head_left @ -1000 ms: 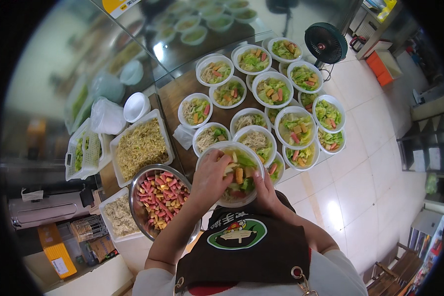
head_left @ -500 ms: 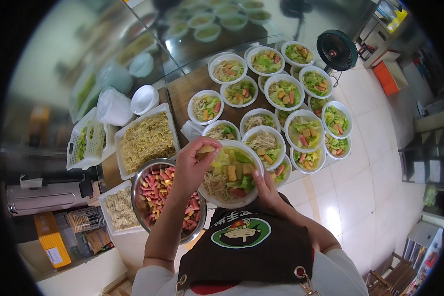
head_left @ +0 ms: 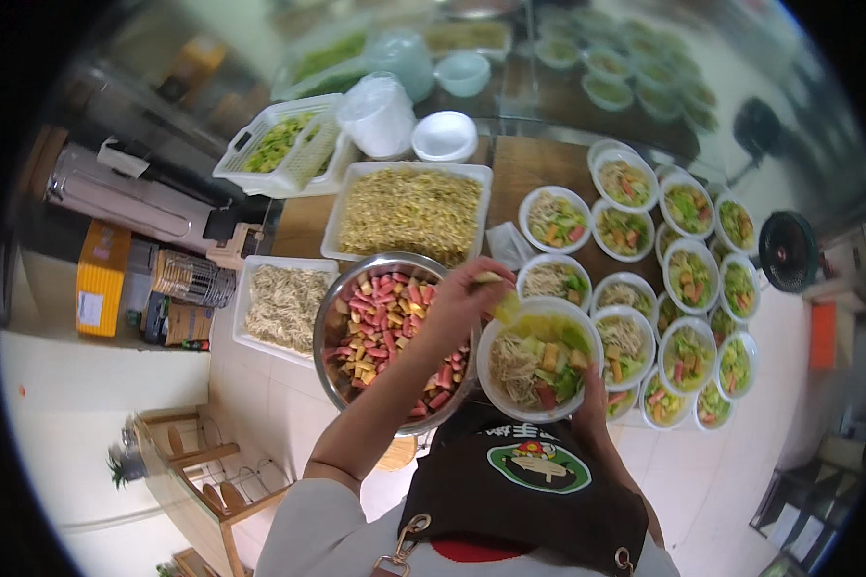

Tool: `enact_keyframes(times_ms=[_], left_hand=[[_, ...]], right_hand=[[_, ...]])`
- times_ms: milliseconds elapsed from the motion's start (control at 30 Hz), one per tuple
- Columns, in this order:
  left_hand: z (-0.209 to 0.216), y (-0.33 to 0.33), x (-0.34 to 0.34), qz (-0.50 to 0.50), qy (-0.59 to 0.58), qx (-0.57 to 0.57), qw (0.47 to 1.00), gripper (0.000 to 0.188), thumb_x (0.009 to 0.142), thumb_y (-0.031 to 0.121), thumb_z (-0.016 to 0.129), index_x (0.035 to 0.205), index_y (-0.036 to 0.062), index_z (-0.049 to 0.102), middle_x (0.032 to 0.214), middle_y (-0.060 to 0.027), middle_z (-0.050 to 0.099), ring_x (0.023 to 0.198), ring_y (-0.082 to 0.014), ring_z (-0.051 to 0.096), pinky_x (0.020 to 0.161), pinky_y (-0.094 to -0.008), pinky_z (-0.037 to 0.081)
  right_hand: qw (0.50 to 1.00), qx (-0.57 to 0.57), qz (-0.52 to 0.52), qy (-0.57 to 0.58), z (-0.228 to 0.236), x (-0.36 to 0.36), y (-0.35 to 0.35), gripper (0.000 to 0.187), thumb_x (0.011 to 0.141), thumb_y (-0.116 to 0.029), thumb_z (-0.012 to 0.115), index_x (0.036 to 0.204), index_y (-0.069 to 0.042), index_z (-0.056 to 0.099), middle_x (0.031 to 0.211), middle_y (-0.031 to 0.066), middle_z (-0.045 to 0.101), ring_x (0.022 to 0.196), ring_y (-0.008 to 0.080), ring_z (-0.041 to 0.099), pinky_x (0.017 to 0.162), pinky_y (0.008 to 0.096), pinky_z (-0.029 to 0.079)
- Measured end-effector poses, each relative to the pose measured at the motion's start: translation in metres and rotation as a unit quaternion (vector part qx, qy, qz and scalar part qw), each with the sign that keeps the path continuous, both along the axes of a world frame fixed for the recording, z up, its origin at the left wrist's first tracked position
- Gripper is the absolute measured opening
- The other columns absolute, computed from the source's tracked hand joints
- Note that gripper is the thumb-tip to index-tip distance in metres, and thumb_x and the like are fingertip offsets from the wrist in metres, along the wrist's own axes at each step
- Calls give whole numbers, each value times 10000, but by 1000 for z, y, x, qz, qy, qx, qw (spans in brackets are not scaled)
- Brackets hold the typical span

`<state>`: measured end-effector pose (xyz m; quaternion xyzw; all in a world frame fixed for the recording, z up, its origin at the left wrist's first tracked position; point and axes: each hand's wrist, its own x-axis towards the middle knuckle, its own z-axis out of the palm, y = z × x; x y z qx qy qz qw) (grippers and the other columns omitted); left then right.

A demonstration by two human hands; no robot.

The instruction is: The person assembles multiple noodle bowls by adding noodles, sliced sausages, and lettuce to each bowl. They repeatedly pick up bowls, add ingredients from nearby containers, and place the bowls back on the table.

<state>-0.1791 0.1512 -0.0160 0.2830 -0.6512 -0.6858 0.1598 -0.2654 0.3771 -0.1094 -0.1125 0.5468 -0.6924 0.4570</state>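
A: Everything has slid right in the frame since the earlier view, and the left hand (head_left: 460,300) has risen toward the upper left rim of the held bowl (head_left: 537,415).

B: What's biggest there?

A: The wooden surface (head_left: 527,171), across the middle. Its sprout tray (head_left: 339,210) sits upper centre, the steel bowl (head_left: 329,380) of pink and tan pieces just below.

B: And the held bowl?

A: Lower centre, right of the steel bowl, with pale shreds, greens and tan chunks inside. More filled bowls (head_left: 527,213) crowd the right.

B: The hands?

A: The right hand (head_left: 593,399) grips the held bowl's right side, thumb at the rim; its other fingers are hidden. The left fingers are pinched nearly together on a yellow-green piece (head_left: 505,307), blurred, at the rim.
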Motion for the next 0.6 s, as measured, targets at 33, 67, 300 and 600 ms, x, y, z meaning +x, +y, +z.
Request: enact_keyframes(times_ms=[33, 67, 300, 600], left_hand=[[-3, -25, 11, 59, 27, 19, 998, 124, 861, 98, 530, 967, 42, 562, 923, -63, 587, 793, -144, 587, 666, -242, 495], [-2, -52, 19, 114, 56, 38, 991, 130, 868, 114, 526, 972, 45, 562, 926, -65, 589, 788, -143, 591, 663, -238, 501], [61, -357, 92, 348, 66, -104, 929, 275, 882, 273, 536, 1022, 37, 543, 929, -76, 581, 821, -175, 583, 696, -270, 505], [52, -123, 18, -43, 42, -317, 946, 235, 857, 170, 411, 906, 72, 619, 915, -20, 601, 774, -114, 534, 695, -244, 418]], right_hand=[[998, 4, 31, 59, 11, 1, -4, 537, 947, -383, 311, 1302, 20, 312, 1237, 171, 457, 1102, 253, 502, 904, 363, 449], [1000, -3, 21, -5, 6, 1, -7, 534, 948, -380, 303, 1306, 16, 309, 1249, 174, 448, 1111, 257, 497, 909, 365, 448], [997, -18, -2, -75, 32, 8, -38, 580, 946, -432, 289, 1294, 31, 317, 1218, 190, 477, 1085, 264, 525, 918, 355, 444], [996, -9, -47, -69, 10, -3, -39, 533, 953, -387, 292, 1336, -20, 239, 1295, 179, 377, 1129, 308, 475, 836, 406, 510]])
